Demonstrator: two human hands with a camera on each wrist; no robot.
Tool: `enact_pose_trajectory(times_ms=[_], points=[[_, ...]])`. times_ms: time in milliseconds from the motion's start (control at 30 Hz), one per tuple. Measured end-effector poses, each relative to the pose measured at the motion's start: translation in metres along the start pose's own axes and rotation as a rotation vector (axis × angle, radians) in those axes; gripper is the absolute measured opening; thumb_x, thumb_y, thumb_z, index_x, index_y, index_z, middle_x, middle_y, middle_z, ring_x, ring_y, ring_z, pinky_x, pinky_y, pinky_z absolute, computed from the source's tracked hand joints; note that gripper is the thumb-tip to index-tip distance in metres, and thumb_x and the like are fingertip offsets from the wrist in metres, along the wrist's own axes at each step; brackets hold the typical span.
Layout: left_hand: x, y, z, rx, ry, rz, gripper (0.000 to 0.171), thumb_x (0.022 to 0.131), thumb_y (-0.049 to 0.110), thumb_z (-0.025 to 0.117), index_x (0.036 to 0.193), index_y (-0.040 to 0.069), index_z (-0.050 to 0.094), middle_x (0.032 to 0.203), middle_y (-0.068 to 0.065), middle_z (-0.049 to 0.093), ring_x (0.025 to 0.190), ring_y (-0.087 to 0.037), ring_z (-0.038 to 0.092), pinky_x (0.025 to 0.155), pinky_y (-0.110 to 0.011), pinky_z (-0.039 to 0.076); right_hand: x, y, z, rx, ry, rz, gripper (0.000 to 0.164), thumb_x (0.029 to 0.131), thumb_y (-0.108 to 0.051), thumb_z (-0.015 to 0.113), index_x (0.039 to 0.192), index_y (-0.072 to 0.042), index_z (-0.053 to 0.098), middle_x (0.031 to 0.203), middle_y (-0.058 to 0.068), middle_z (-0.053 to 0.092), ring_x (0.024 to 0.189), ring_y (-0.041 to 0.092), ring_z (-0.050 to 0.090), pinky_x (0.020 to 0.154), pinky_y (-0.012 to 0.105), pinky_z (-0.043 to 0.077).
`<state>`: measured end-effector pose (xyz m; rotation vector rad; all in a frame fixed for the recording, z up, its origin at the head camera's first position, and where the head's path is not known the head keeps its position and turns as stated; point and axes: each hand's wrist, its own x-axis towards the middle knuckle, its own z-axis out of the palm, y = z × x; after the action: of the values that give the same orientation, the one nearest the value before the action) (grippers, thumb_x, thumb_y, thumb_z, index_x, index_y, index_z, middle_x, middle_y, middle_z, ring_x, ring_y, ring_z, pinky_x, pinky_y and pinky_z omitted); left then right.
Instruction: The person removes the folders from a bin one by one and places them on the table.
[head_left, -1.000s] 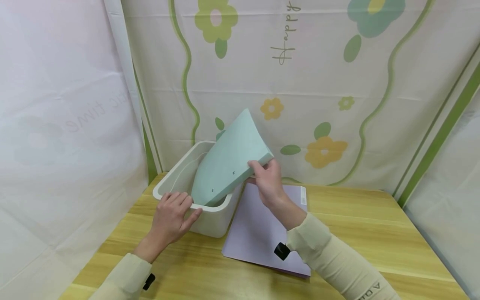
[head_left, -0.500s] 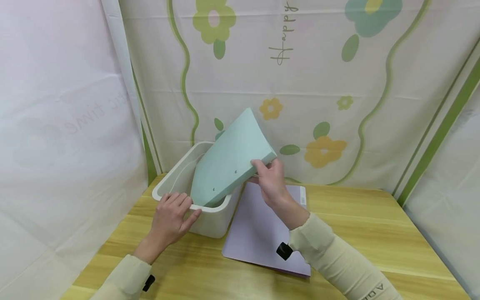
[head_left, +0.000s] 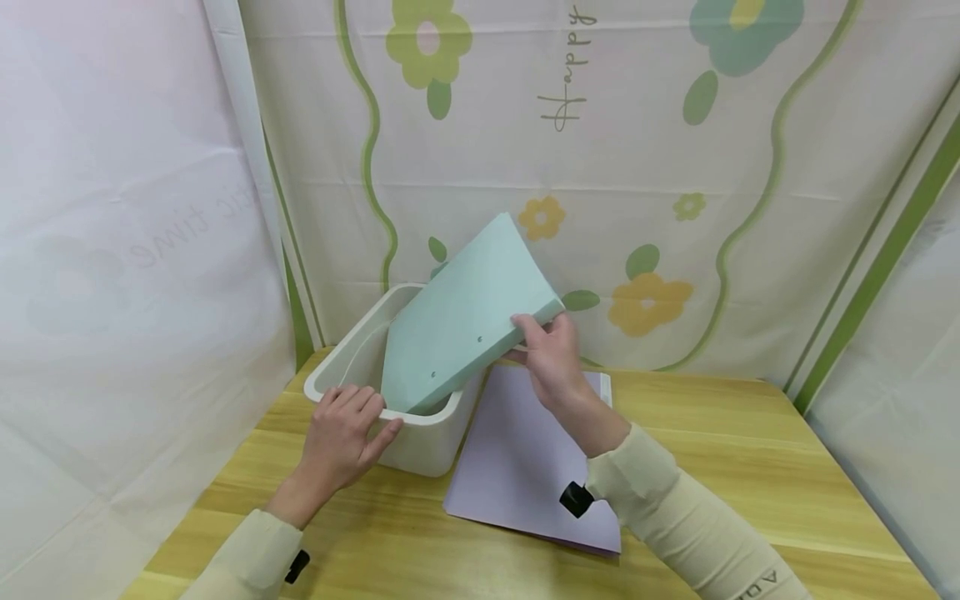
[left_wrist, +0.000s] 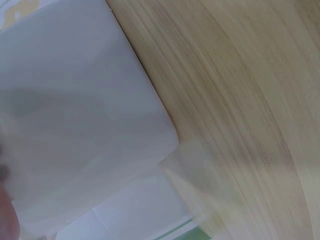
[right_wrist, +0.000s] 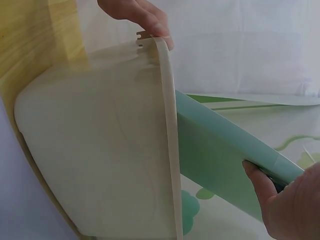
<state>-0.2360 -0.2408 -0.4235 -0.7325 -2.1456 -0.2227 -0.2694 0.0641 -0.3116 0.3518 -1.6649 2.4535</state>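
A mint-green ring binder [head_left: 465,308] leans out of a white plastic bin [head_left: 420,446], its lower end inside and its upper corner raised to the right. My right hand [head_left: 553,358] pinches the binder's spine edge near its upper end, thumb on the cover with the two small rivets. In the right wrist view, the thumb and part of that hand [right_wrist: 287,200] show against the binder. My left hand [head_left: 347,433] grips the bin's front rim, fingers hooked over it. The left wrist view mostly shows the bin's outer wall [left_wrist: 80,100]. The binder's lower end is hidden in the bin.
Lilac folders [head_left: 517,467] lie flat on the wooden table [head_left: 750,467], just right of the bin and partly under my right forearm. Behind the table hangs a flower-patterned cloth [head_left: 480,150], with a white cloth [head_left: 127,292] along the left side.
My right hand has moved slightly right and up with the binder, which slid a little farther out of the bin and bends less. The left hand stayed on the rim.
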Motion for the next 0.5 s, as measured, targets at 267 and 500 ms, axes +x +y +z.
enact_pose_trajectory(times_ms=[267, 500], points=[[0.0, 0.0, 0.0, 0.001, -0.009, -0.005, 0.056, 0.105, 0.06, 0.032, 0.08, 0.013, 0.047, 0.077, 0.0, 0.052, 0.073, -0.024, 0.051, 0.071, -0.041, 0.038, 0.0, -0.008, -0.005, -0.025, -0.006, -0.009, 0.04, 0.099, 0.0, 0.054, 0.138, -0.004, 0.047, 0.128, 0.018, 0.056, 0.111, 0.034, 0.067, 0.087, 0.054, 0.056], [0.001, 0.0, 0.0, 0.004, -0.01, -0.002, 0.056, 0.106, 0.06, 0.032, 0.08, 0.013, 0.048, 0.076, 0.001, 0.049, 0.072, -0.024, 0.05, 0.071, -0.04, 0.038, 0.003, -0.012, -0.008, -0.013, 0.013, -0.019, 0.041, 0.098, 0.0, 0.054, 0.139, -0.003, 0.047, 0.128, 0.018, 0.057, 0.109, 0.033, 0.068, 0.081, 0.05, 0.059]])
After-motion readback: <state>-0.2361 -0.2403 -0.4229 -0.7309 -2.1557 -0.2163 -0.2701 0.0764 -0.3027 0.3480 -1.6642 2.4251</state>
